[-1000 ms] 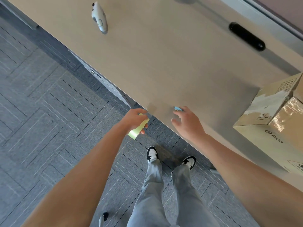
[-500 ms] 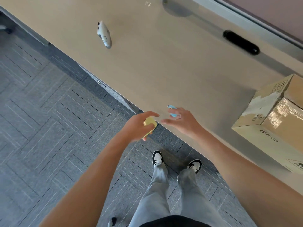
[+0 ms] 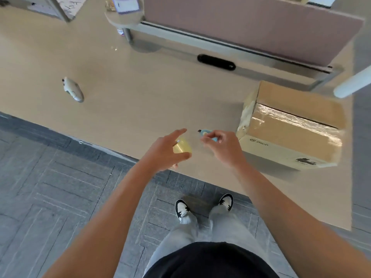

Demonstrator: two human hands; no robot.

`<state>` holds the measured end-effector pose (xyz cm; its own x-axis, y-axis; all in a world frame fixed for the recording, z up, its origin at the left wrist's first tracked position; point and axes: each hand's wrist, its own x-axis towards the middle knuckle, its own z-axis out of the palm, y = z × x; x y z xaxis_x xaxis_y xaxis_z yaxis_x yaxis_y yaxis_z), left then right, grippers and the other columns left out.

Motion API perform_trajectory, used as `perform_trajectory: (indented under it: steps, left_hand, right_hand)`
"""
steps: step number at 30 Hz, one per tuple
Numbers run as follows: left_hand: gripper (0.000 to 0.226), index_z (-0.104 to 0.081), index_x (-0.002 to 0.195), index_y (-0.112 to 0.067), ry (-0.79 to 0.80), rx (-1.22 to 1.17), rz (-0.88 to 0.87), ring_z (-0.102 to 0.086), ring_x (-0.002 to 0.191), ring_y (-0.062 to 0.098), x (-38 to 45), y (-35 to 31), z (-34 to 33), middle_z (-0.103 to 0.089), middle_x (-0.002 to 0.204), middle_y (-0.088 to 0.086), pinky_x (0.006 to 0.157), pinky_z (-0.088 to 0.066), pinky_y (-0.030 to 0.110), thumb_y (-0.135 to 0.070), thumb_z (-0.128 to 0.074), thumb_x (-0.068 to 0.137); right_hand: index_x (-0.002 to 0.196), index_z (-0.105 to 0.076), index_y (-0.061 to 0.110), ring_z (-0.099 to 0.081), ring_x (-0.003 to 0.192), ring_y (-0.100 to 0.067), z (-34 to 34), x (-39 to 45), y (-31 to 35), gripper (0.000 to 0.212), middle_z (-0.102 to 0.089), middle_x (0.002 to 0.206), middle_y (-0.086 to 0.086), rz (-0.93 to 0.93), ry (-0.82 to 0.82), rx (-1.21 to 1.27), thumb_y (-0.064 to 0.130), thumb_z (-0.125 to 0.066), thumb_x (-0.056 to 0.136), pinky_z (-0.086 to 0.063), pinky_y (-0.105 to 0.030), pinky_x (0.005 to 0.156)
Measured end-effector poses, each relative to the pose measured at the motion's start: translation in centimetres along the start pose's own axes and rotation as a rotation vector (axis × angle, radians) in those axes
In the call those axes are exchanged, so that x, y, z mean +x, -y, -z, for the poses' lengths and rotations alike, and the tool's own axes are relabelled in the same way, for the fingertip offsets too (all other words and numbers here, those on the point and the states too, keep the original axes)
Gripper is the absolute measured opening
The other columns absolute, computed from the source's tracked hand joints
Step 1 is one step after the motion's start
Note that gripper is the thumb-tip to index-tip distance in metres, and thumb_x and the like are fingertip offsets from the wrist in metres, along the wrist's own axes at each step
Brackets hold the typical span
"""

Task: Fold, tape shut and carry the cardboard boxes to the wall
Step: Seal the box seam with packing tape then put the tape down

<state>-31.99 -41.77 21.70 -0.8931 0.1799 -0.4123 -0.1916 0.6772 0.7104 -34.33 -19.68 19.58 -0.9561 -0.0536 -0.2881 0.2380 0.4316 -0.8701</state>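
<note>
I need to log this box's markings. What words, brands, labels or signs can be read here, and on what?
"pico", beside a small round logo: on the near side of the cardboard box.
Dark printed symbol at that side's right end: too blurred to read.
Purple and white label on the item on the round stand: too blurred to read.
Scribbled marks on the paper at top left: illegible.
Nothing else bears text.

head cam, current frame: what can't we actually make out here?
- Yellow item in the left hand: mostly covered by the fingers; tape roll or not, unclear.
- Blue tool in the right hand: only its tip shows.
- Cardboard box: small print on its side blurred; only the logo is legible.
- White object on the desk: motion-blurred, unidentifiable.
- Items at the top edge: cropped by the frame.
</note>
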Motion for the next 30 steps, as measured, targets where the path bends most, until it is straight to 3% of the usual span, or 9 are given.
perform_trajectory:
  steps: [4,8,14,17,21,26,30]
  left_hand:
    - [0.079,-0.049,0.14,-0.042,0.012,-0.005,-0.154,-0.065,0.083,0.017,2.6,-6.4,-2.9,-0.066,0.097,-0.004,0.074,-0.051,0.031,-0.032,-0.091,0.075]
    - [0.059,-0.047,0.116,-0.037,0.003,0.052,-0.294,-0.062,0.08,0.014,5.4,-13.3,-6.0,-0.062,0.096,-0.009,0.064,-0.047,0.032,-0.031,-0.089,0.075]
    - [0.057,-0.05,0.121,-0.027,-0.013,0.127,-0.558,-0.055,0.085,0.01,7.8,-22.2,-10.9,-0.058,0.096,-0.012,0.076,-0.045,0.03,-0.034,-0.087,0.077]
    - [0.057,-0.055,0.125,-0.022,-0.012,0.166,-0.642,-0.053,0.086,0.011,8.4,-25.2,-13.7,-0.057,0.099,-0.013,0.079,-0.045,0.031,-0.031,-0.087,0.078]
    - [0.05,-0.058,0.123,-0.029,-0.028,0.295,-0.634,-0.06,0.099,0.016,10.0,-28.5,-16.9,-0.066,0.112,-0.011,0.085,-0.051,0.037,-0.042,-0.081,0.08]
    - [0.05,-0.063,0.126,-0.027,-0.044,0.696,-0.489,-0.065,0.108,0.026,13.1,-32.1,-17.9,-0.07,0.118,-0.001,0.088,-0.049,0.038,-0.053,-0.073,0.085]
    - [0.052,-0.061,0.127,-0.028,0.079,0.629,-0.455,-0.06,0.112,0.025,15.0,-33.3,-17.1,-0.068,0.121,-0.002,0.092,-0.046,0.037,-0.054,-0.077,0.085]
  right_hand:
    - [0.074,-0.076,0.025,-0.053,0.051,-0.009,7.4,-1.1,-1.1,0.019,-0.075,0.068,-0.003,-0.079,-0.239,0.077,0.028,-0.077,0.092,-0.041,-0.021,0.055]
    - [0.069,-0.076,0.026,-0.058,0.058,-0.006,15.0,-2.1,-2.9,0.02,-0.075,0.07,-0.003,-0.147,-0.475,0.134,0.029,-0.078,0.089,-0.045,-0.026,0.062]
    - [0.073,-0.078,0.016,-0.074,0.079,-0.026,24.0,-3.2,-6.4,0.02,-0.076,0.072,-0.005,-0.212,-0.663,0.248,0.031,-0.078,0.088,-0.047,-0.026,0.065]
    - [0.075,-0.078,0.015,-0.074,0.081,-0.027,27.3,-3.8,-8.4,0.021,-0.076,0.074,-0.006,-0.228,-0.716,0.301,0.032,-0.078,0.088,-0.047,-0.019,0.062]
    - [0.078,-0.079,0.019,-0.069,0.077,-0.019,30.7,-4.1,-11.3,0.02,-0.075,0.076,0.0,-0.288,-0.73,0.278,0.036,-0.075,0.088,-0.049,-0.025,0.067]
    - [0.083,-0.078,0.016,-0.067,0.076,-0.019,35.2,-3.6,-15.5,0.021,-0.076,0.081,0.0,-0.385,-0.821,0.315,0.036,-0.075,0.088,-0.047,-0.027,0.071]
    - [0.076,-0.076,0.018,-0.063,0.07,-0.021,37.0,-2.5,-17.8,0.022,-0.074,0.077,-0.004,-0.443,-0.855,0.314,0.038,-0.075,0.087,-0.052,-0.033,0.069]
